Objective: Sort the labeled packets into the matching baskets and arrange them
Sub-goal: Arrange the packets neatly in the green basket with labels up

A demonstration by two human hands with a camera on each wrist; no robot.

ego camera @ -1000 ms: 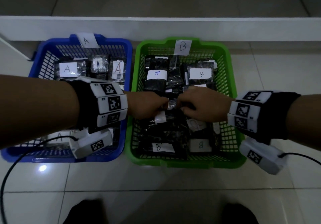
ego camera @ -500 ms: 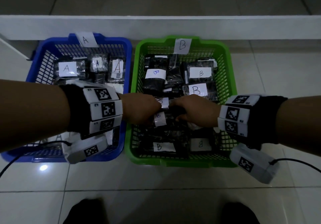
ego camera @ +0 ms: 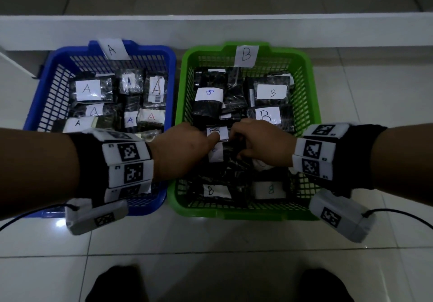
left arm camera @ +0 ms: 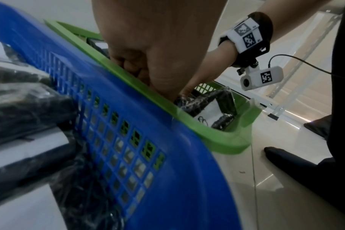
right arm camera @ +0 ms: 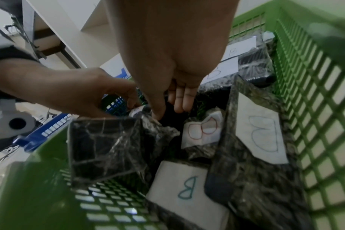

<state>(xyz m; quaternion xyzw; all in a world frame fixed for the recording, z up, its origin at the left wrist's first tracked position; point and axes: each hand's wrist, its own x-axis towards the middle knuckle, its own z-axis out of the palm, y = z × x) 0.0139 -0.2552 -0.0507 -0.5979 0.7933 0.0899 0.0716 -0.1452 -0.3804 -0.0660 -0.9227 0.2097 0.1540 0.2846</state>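
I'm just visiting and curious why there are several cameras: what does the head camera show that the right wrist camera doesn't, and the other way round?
Only the head view shows the whole blue basket with its A-labelled packets and the A and B tags on the baskets' far rims.

Only the right wrist view shows, close up and from below, the right hand's fingers reaching down onto a dark packet, and the red-inked B label.

Both show the green basket, its B-labelled packets, the left hand and the right hand meeting at its middle.

The left hand (left arm camera: 148,51), fingers curled, reaches down into the green basket (left arm camera: 217,138), which stands just beside the blue basket (left arm camera: 167,179) of dark packets (left arm camera: 29,109).
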